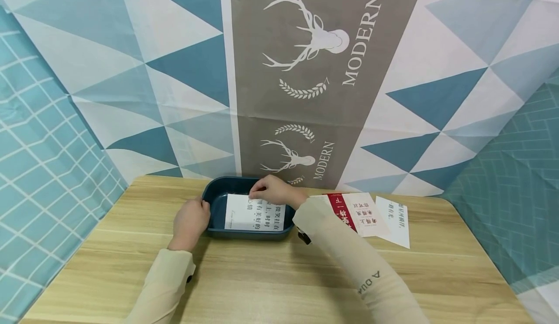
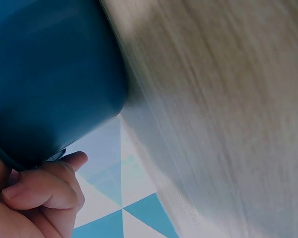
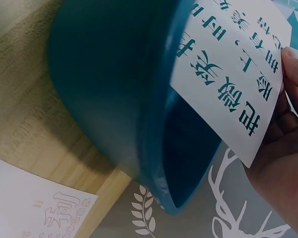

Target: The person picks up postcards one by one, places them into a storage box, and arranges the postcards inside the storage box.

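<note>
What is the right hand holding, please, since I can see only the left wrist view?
Observer: The right hand pinches a white card printed with dark characters.
Operator: Thank you; and where is it, please?
Observer: It is at the opening of the bin, within the rim's outline as the head view shows it.
Operator: Could you tell me whether any others are lying out?
Observer: Yes, other cards lie on the table, to the right of the bin.
</note>
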`<state>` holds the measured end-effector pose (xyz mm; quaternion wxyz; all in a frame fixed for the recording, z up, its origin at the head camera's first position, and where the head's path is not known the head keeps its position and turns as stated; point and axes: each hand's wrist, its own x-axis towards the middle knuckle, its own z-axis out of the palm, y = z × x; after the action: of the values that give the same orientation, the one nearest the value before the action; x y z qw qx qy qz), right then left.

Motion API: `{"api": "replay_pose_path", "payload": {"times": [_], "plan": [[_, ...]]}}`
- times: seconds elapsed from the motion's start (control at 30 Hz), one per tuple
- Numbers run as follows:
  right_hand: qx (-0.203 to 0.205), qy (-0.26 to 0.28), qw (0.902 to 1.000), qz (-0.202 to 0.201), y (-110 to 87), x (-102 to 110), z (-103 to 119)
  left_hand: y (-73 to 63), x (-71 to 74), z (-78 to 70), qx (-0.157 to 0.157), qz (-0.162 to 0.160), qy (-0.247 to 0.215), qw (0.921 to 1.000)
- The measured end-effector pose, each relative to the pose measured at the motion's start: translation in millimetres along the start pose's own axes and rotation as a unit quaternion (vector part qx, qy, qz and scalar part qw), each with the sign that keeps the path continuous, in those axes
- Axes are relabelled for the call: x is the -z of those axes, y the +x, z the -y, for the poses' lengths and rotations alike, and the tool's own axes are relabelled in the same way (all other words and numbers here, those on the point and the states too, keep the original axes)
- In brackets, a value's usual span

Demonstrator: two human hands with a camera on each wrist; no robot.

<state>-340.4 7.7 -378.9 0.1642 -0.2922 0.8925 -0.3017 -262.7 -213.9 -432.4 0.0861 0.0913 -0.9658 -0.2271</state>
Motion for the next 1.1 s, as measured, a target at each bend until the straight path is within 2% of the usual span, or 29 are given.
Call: {"api": "replay_pose_path", "payload": {"times": [0.3,0.67,0.73,0.93,1.1], "plan": [[0.014,0.009,0.9998,0.009,-3.2,-8.0,-6.9,-0.4,0.9,-1.9,0.000,0.002,-0.006,1.0000],[0.007,0.016,0.9995,-0.026,-5.1,-16.0,-8.5,-3.1,2.6,0.4,-0.002,-0.002,-0.003,1.0000],[0.002,0.000,0.9993,-0.037,-3.9,-18.2,-8.7,-3.1,3.0,0.8,-0.002,-0.002,-0.002,1.0000],[0.012,-0.099,0.9933,-0.060,-0.3,-23.8,-5.7,-2.1,2.2,1.1,-0.004,-0.012,-0.004,0.9999],[0.013,-0.121,0.9913,-0.051,-0.6,-25.0,-4.3,-2.2,0.8,1.1,-0.006,-0.009,-0.008,0.9999]]}}
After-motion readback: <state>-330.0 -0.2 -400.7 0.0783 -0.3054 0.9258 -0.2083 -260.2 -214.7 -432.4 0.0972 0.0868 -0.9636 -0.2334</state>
